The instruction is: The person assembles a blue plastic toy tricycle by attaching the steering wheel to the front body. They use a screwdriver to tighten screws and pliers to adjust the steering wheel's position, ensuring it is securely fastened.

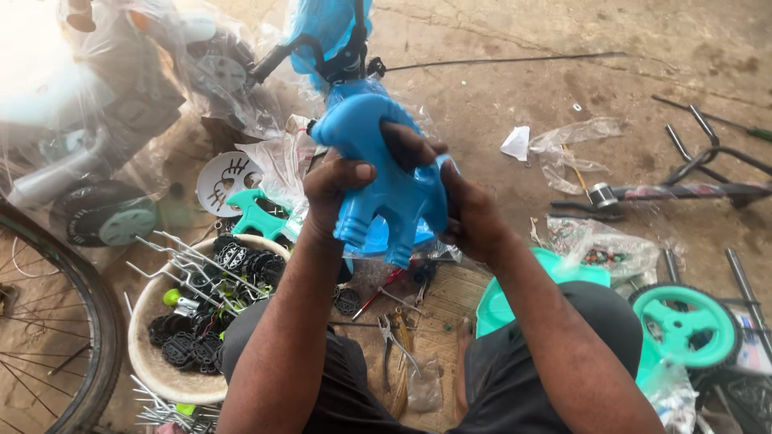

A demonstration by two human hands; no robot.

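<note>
Both my hands grip a bright blue moulded plastic part (386,189) with stubby legs, held up in front of me over my knees. My left hand (334,189) wraps its left side with the thumb on top. On its right side is my right hand (462,205), with fingers curled over the upper edge. Behind the part stands a blue child's cycle frame (330,36) wrapped in clear plastic film, with a black handlebar stem.
A round basin (153,321) at lower left holds black pedals and bent metal rods. Pliers (396,333) and a screwdriver lie on the ground between my knees. A teal wheel (683,325), teal seat piece (498,301), metal tubes (691,189) and plastic bags lie right. A bicycle wheel (56,321) stands left.
</note>
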